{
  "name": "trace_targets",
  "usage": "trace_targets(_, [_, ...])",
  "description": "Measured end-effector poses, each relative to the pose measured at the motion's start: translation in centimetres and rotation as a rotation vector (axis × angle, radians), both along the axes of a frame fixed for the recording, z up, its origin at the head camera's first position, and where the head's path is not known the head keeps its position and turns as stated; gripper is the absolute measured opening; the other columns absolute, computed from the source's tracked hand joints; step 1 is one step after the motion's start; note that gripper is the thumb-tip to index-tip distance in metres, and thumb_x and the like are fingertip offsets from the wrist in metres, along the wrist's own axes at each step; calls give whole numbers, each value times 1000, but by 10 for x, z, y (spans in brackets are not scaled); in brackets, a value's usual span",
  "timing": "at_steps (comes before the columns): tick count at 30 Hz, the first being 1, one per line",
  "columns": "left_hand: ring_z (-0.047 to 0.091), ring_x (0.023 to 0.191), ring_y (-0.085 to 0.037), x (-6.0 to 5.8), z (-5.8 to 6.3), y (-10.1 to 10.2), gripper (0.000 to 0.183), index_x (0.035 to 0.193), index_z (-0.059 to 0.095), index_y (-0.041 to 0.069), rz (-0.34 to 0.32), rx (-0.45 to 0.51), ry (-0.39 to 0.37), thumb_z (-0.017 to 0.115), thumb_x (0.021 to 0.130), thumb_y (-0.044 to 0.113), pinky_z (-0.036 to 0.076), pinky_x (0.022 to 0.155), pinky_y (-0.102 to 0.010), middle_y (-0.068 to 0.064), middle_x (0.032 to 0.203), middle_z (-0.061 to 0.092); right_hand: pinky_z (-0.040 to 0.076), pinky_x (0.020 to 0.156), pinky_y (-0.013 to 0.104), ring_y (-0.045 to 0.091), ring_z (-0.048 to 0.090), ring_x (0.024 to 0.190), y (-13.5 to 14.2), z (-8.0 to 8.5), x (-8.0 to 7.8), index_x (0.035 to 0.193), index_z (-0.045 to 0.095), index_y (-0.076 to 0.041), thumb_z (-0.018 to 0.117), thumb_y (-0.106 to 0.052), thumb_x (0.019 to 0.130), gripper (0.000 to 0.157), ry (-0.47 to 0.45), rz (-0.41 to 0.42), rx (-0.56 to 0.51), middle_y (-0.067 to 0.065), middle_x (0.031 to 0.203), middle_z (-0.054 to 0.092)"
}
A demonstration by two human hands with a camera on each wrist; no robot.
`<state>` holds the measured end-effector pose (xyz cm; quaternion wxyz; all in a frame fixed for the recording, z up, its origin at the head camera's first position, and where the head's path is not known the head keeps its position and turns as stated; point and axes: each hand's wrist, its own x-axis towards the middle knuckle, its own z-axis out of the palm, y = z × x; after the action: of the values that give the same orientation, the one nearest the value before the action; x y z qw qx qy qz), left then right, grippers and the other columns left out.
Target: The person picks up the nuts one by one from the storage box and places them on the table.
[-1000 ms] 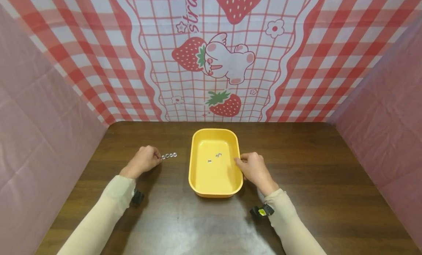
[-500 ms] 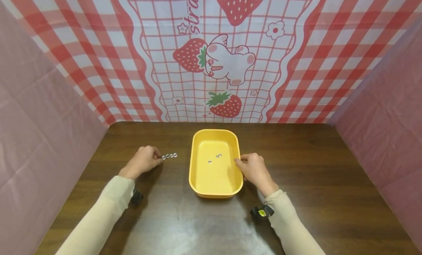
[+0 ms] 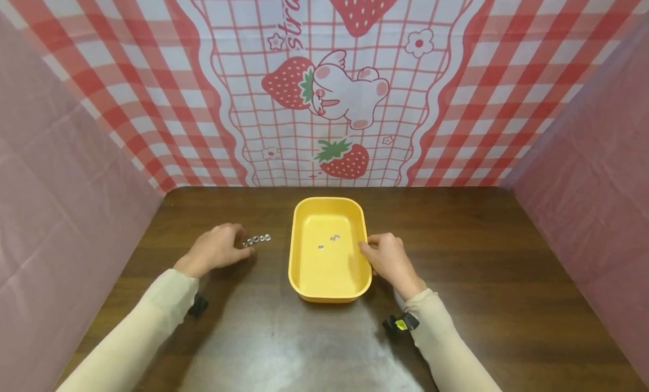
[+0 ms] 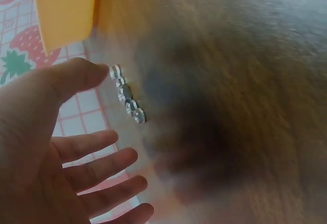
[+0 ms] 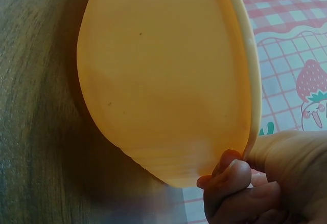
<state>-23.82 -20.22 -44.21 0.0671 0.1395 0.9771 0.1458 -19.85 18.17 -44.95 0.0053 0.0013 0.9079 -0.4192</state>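
Observation:
Several small shiny silver pieces, which look like metal nuts, lie in a short slanted row point(image 3: 256, 239) on the table. My left hand point(image 3: 215, 248) is beside the row's left end with fingers spread and nothing held. In the left wrist view the thumb tip comes close to one end of the row point(image 4: 124, 93); whether it touches cannot be told. To the right stands a yellow rectangular box point(image 3: 329, 298) with three similar pieces point(image 3: 321, 247) on its floor. My right hand point(image 3: 392, 263) grips the box's right rim, its thumb over the edge and the fingers outside.
The dark wood table point(image 3: 481, 257) reaches back to a red-and-white strawberry cloth point(image 3: 350, 99). Pink cloth walls point(image 3: 583, 155) close off both sides. A dark camera hangs under each wrist.
My left hand has spread its fingers from a pinch at the row's left end and shifted slightly left. One more piece shows there now. The right hand keeps its hold.

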Motion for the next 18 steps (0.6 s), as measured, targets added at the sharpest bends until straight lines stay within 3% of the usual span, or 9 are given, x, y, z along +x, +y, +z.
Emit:
trace_targets(5, [63,120,-42,8,-4,0,73,138,59,0,-51,-79,49,72,89,53,53,94,-63,-23,131,66,50,44,26,13,57,43,-2,0,0,112,76,2,66,-21,98,28,-11,6,-5,10,71,71])
trace_targets(9, [50,136,-50,12,-4,0,82,146,53,1,-73,-111,74,68,90,59,46,102,-69,-25,145,57,51,44,27,13,58,44,-3,0,1,113,76,2,66,-21,99,29,-23,4,-7,12,75,73])
trace_targets(13, [34,146,-54,14,-1,1,91,155,42,3,-91,-120,46,59,93,67,33,112,-73,-25,156,46,52,45,27,13,59,46,-2,0,0,112,76,2,66,-21,98,28,-18,-5,-1,12,75,73])
trace_targets(18, [26,152,-50,16,3,2,96,160,33,6,-139,-120,23,48,94,74,25,118,-71,-19,163,38,52,46,26,13,60,47,0,0,0,112,76,2,66,-21,99,29,-26,-7,-7,12,76,73])
